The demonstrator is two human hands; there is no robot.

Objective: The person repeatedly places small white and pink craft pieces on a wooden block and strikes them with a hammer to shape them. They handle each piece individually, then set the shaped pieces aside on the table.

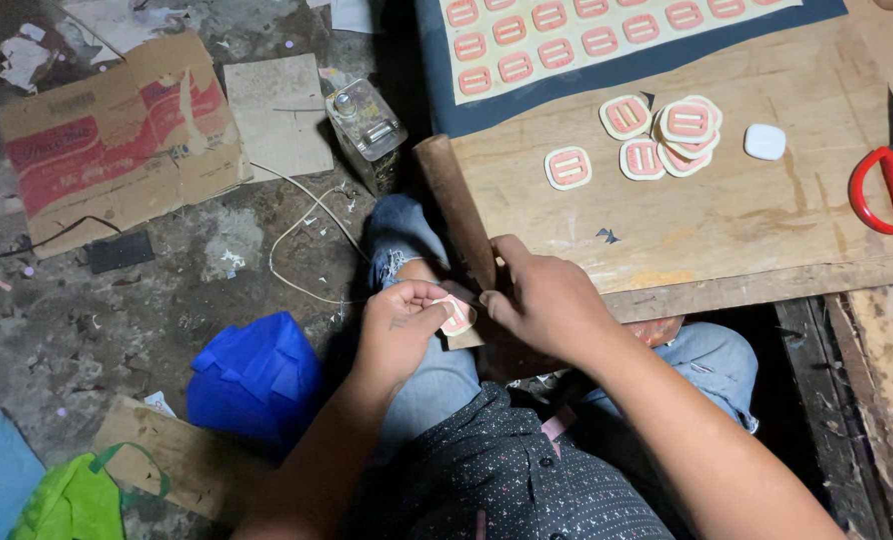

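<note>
Nearest the camera sits my dark dotted shirt [512, 470], with my blue jeans [437, 375] beyond it. Far of my knees lies the wooden board [727, 225], the largest work surface, extending to the right edge of the scene. At its far edge rests a white sheet of uncut pink patches [587, 35] on a dark blue cloth [437, 85].

Left of me, on the dirty floor, lie a flattened cardboard box [117, 135], a blue plastic bag [257, 375] and, nearer, a green bag [72, 500]. A small metal tin [367, 125] stands just beyond the board's left corner.

On the board, a loose group of cut pink-and-cream patches [657, 140] lies toward the far side, with a small white block [765, 141] to its right. Red-handled scissors [892, 160] rest at the right edge.

My left hand [397, 330] is curled narrow: thumb and forefinger pinch one pink patch [457, 317] at the near edge of the board, just above my lap. My right hand [547, 305] is closed over the same spot, fingertips touching the patch's right side. A brown wooden handle [455, 205] runs from under that hand toward the far left. I cannot tell whether the right fingers grip the handle or a small tool beneath them.
</note>
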